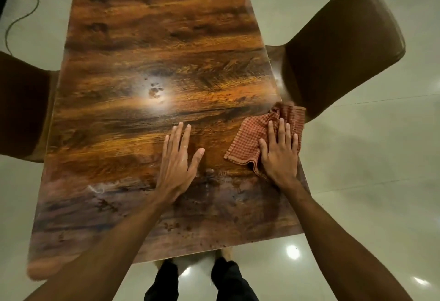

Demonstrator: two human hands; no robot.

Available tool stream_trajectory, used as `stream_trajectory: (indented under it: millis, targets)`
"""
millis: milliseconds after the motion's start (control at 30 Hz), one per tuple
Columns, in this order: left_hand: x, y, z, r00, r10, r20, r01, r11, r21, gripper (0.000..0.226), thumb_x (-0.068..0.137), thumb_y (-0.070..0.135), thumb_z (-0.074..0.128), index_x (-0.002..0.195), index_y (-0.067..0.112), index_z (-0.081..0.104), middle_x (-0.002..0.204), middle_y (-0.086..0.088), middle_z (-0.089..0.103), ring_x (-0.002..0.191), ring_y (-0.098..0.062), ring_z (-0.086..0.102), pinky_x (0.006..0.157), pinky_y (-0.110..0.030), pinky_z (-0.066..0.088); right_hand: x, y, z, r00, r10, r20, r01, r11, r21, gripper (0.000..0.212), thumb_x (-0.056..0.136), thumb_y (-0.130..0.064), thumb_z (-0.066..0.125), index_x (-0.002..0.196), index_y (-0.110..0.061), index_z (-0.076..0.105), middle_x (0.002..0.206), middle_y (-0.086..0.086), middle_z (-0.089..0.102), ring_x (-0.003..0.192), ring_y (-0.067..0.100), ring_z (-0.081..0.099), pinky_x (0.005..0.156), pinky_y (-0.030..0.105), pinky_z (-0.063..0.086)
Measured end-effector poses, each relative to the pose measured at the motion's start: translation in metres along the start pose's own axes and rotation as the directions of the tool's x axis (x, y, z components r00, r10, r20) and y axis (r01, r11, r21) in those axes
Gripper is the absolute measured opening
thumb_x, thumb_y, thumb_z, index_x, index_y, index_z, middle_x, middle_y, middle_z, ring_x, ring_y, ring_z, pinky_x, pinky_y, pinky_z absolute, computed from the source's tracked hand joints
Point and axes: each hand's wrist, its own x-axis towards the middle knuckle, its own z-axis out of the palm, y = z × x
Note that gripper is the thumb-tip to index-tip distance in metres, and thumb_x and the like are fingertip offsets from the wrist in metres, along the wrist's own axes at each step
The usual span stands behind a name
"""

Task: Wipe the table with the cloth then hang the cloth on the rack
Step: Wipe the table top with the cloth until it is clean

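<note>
A long glossy wooden table (142, 62) stretches away from me. A red-and-white checked cloth (252, 134) lies crumpled at the table's right edge, partly hanging over it. My right hand (279, 155) presses flat on the cloth's near right part, fingers spread. My left hand (177, 160) rests flat on the bare wood to the left of the cloth, fingers apart, holding nothing. No rack is in view.
A brown padded chair (342, 45) stands tucked against the table's right side, just beyond the cloth. Another dark chair (21, 107) sits at the left side. A thin black cable (28, 12) snakes over the pale tiled floor at far left. My legs show below the near edge.
</note>
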Motion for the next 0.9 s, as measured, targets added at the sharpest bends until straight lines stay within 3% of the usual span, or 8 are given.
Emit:
stream_trajectory:
  millis: [67, 233, 333, 400, 567, 667, 733, 900]
  targets:
    - [-0.005, -0.003, -0.001, 1.0, -0.008, 0.003, 0.008, 1.0, -0.005, 0.071, 0.104, 0.057, 0.029, 0.162, 0.021, 0.009, 0.171, 0.0, 0.002, 0.157, -0.012, -0.006, 0.127, -0.039, -0.005, -0.016, -0.018, 0.007, 0.998, 0.06, 0.0, -0.06, 0.998, 0.014, 0.07, 0.107, -0.051, 0.013, 0.168, -0.018, 0.01, 0.176, 0.014, 0.0, 0.162, 0.036, 0.001, 0.131, 0.055, 0.005]
    - [-0.025, -0.024, -0.007, 1.0, -0.03, 0.003, 0.03, 0.999, -0.036, 0.071, 0.103, 0.056, 0.031, 0.162, 0.02, 0.012, 0.171, 0.0, 0.002, 0.157, -0.012, -0.005, 0.127, -0.038, -0.006, -0.055, -0.031, 0.022, 0.983, -0.178, 0.042, 0.18, 0.983, -0.038, 0.069, 0.107, -0.054, 0.019, 0.168, -0.022, 0.013, 0.176, 0.011, 0.004, 0.162, 0.036, 0.004, 0.13, 0.059, 0.009]
    - [-0.041, -0.049, -0.017, 0.998, -0.058, -0.005, 0.058, 0.998, -0.034, 0.072, 0.102, 0.057, 0.03, 0.162, 0.02, 0.012, 0.171, 0.0, 0.003, 0.157, -0.012, -0.005, 0.127, -0.037, -0.006, -0.031, -0.056, 0.02, 1.0, -0.003, 0.014, 0.004, 0.999, -0.051, 0.069, 0.107, -0.053, 0.025, 0.168, -0.022, 0.014, 0.176, 0.012, 0.005, 0.161, 0.039, 0.005, 0.128, 0.064, 0.007]
    - [-0.055, -0.065, -0.027, 0.997, -0.071, -0.007, 0.071, 0.997, -0.033, 0.073, 0.102, 0.059, 0.028, 0.162, 0.02, 0.013, 0.171, 0.0, 0.004, 0.157, -0.013, -0.003, 0.127, -0.038, -0.005, -0.032, -0.1, 0.025, 0.999, -0.005, 0.037, 0.006, 0.999, -0.034, 0.069, 0.108, -0.05, 0.028, 0.168, -0.022, 0.01, 0.176, 0.013, 0.0, 0.161, 0.041, 0.001, 0.127, 0.066, 0.005]
    - [-0.093, -0.118, -0.069, 0.988, -0.145, -0.06, 0.141, 0.988, -0.067, 0.074, 0.1, 0.057, 0.03, 0.161, 0.017, 0.017, 0.17, -0.003, 0.008, 0.157, -0.015, 0.0, 0.127, -0.035, -0.007, -0.083, -0.197, 0.055, 0.838, -0.528, 0.136, 0.539, 0.84, -0.066, 0.066, 0.107, -0.059, 0.02, 0.167, -0.033, 0.012, 0.177, 0.002, 0.001, 0.163, 0.032, 0.001, 0.124, 0.069, 0.011]
    - [-0.117, -0.159, -0.094, 0.978, -0.192, -0.079, 0.185, 0.979, -0.081, 0.071, 0.101, 0.052, 0.034, 0.161, 0.017, 0.017, 0.17, -0.003, 0.008, 0.157, -0.014, 0.0, 0.127, -0.036, -0.007, -0.069, -0.241, 0.058, 0.942, -0.312, 0.123, 0.32, 0.945, -0.059, 0.067, 0.107, -0.059, 0.027, 0.167, -0.033, 0.013, 0.177, 0.003, 0.003, 0.162, 0.036, 0.002, 0.124, 0.072, 0.001]
    - [-0.136, -0.184, -0.109, 0.97, -0.223, -0.1, 0.215, 0.973, -0.087, 0.07, 0.101, 0.05, 0.035, 0.16, 0.016, 0.019, 0.17, -0.004, 0.011, 0.157, -0.018, 0.004, 0.128, -0.042, -0.003, -0.082, -0.289, 0.062, 0.957, -0.264, 0.122, 0.272, 0.961, -0.051, 0.067, 0.107, -0.054, 0.03, 0.167, -0.029, 0.015, 0.176, 0.008, 0.004, 0.161, 0.041, 0.004, 0.123, 0.073, 0.002]
    - [-0.172, -0.238, -0.137, 0.952, -0.278, -0.125, 0.271, 0.96, -0.067, 0.071, 0.101, 0.057, 0.03, 0.161, 0.024, 0.014, 0.17, 0.0, 0.009, 0.157, -0.014, 0.003, 0.127, -0.035, -0.006, -0.144, -0.373, 0.093, 0.686, -0.699, 0.203, 0.717, 0.697, -0.025, 0.066, 0.107, -0.061, 0.022, 0.166, -0.033, 0.017, 0.177, 0.002, 0.005, 0.163, 0.032, 0.003, 0.122, 0.073, 0.011]
